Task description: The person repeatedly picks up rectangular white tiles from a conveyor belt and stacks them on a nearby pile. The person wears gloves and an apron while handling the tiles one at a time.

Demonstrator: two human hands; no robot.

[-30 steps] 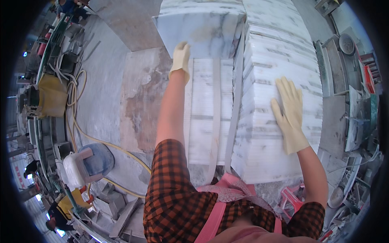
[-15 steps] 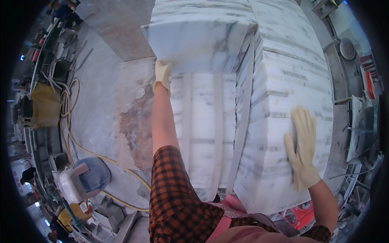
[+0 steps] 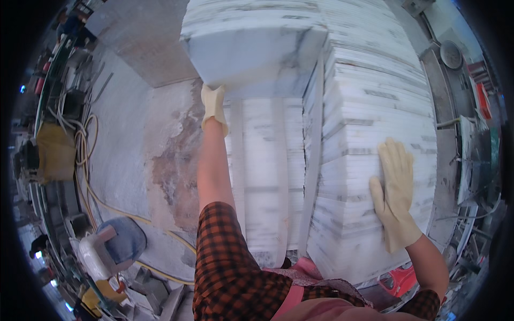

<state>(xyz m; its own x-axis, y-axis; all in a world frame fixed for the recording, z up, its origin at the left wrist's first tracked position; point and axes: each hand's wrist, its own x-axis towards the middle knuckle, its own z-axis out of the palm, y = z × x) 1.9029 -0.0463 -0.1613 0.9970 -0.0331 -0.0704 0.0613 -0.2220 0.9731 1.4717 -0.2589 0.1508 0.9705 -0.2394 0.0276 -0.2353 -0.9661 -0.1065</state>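
A white marble slab [image 3: 251,60] with grey veins stands against the front of the far stack of marble pieces [image 3: 251,13]. My left hand [image 3: 213,104], in a cream rubber glove, reaches forward and is closed on the slab's lower left corner; the fingertips are partly hidden behind the edge. On the right, my gloved right hand [image 3: 396,195] lies flat with spread fingers on a tall stack of white marble pieces [image 3: 369,144]. It holds nothing.
Below the slab, pale strips [image 3: 280,176] run over a lower layer of marble [image 3: 259,160]. A large brownish board [image 3: 142,40] stands at the far left. A yellow hose [image 3: 88,134] and a white-and-blue plastic container [image 3: 115,243] lie left. A red plastic object [image 3: 401,281] shows beneath the right stack.
The whole view has shifted slightly, so the stacks appear farther left. My left hand stays at the slab's corner, and my right hand still rests on the right stack.
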